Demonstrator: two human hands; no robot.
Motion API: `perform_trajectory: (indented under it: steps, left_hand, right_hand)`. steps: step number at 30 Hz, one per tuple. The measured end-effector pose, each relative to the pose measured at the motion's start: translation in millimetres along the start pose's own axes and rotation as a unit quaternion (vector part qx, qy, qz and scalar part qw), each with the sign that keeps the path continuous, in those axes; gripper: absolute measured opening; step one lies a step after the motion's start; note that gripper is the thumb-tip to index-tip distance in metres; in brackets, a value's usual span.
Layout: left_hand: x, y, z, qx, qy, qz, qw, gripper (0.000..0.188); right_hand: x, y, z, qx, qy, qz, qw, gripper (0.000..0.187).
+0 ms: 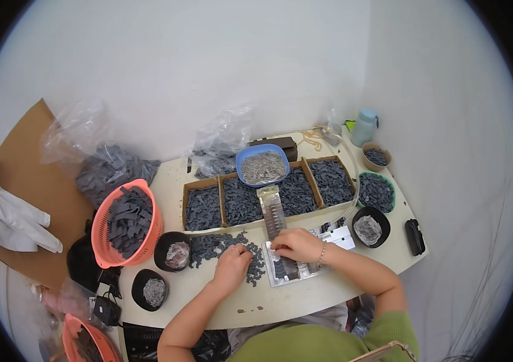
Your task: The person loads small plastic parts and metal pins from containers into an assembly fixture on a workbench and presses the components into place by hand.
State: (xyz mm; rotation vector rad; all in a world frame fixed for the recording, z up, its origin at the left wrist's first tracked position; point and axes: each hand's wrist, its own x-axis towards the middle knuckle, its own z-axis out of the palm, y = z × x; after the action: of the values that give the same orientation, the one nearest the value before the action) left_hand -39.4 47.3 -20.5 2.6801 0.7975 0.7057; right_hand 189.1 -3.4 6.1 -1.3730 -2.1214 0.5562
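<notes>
My left hand (233, 267) rests with curled fingers on a loose spread of small dark grey pieces (207, 245) on the table; what its fingertips hold, if anything, is hidden. Over a metal fixture (278, 279) at the middle of the table's front part, my right hand (298, 244) is closed in a pinch. Whatever lies between its fingers is too small to make out. Grey pieces sit in the fixture under that hand. A long slotted strip (272, 212) reaches from the fixture back to the boxes, and a white metal block (342, 238) adjoins it on the right.
Behind stands a divided cardboard box (220, 181) full of grey pieces, with a blue basket (238, 166) of thin metal parts on its edge. Black bowls (161, 265) flank the work area. A coral basket (159, 220) stands left; a bottle (364, 127) and black case (414, 237) stand right.
</notes>
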Motion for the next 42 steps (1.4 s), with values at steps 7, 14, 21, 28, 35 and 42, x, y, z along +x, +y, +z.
perform_trajectory:
  steps: [7,14,21,28,35,42]
  left_hand:
    - [9.3,2.9,9.6,-0.029,0.018,-0.008,0.999,0.01]
    - [15.0,35.9,25.6,-0.085,0.077,0.047,0.992,0.014]
    - [-2.4,61.0,34.5,0.189,0.018,0.154,0.97,0.039]
    - [-17.4,71.7,19.3,0.072,0.025,0.141,0.987,0.031]
    - [-25.4,10.5,-14.7,0.04,0.074,-0.048,0.995,0.014]
    - [-19.0,-11.1,-15.2,0.011,0.029,-0.092,0.995,0.006]
  right_hand:
    - [-30.1,1.6,29.5,-0.192,0.052,-0.114,0.973,0.024]
    - [-46.0,-8.5,9.0,-0.185,0.068,-0.135,0.971,0.03]
    - [-23.4,-0.4,-4.4,-0.057,0.076,-0.072,0.993,0.015]
    - [41.3,-12.3,43.8,-0.055,-0.008,-0.11,0.992,0.016]
    - [62.7,-11.7,66.4,-0.097,-0.063,-0.055,0.992,0.023]
    - [50.1,-13.7,33.1,0.076,-0.046,0.012,0.996,0.012]
